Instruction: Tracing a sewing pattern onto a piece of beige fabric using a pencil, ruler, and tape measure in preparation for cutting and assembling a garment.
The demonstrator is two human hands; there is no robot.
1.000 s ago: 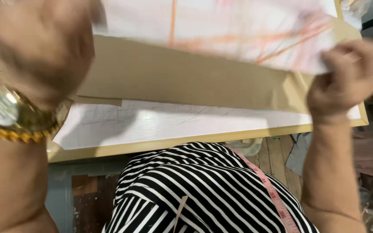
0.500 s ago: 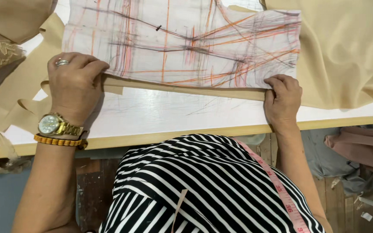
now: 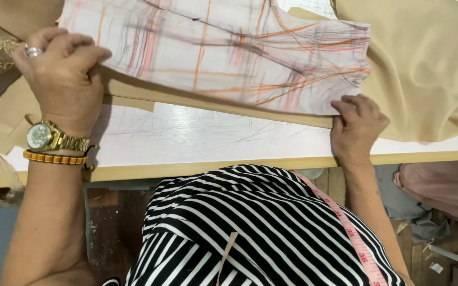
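Clearly both hands press flat, fingers together: left hand (image 3: 62, 71) and right hand (image 3: 357, 127) pin the scribbled paper pattern (image 3: 223, 53) over tan fabric (image 3: 425, 69) on the bench (image 3: 271, 163). Uneven pressure could let the paper slide or the fabric ruck beneath.

Orange-lined white paper pattern (image 3: 223, 53), beige cloth (image 3: 425, 69)

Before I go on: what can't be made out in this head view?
- Tan fabric under the line-marked paper pattern: hidden by the sheet.
- Pattern's top: cut off by the frame edge.
- Left hand and right hand fingertips: curled out of view at the pattern's edge.
- Pink measuring tape: its ends are out of frame.
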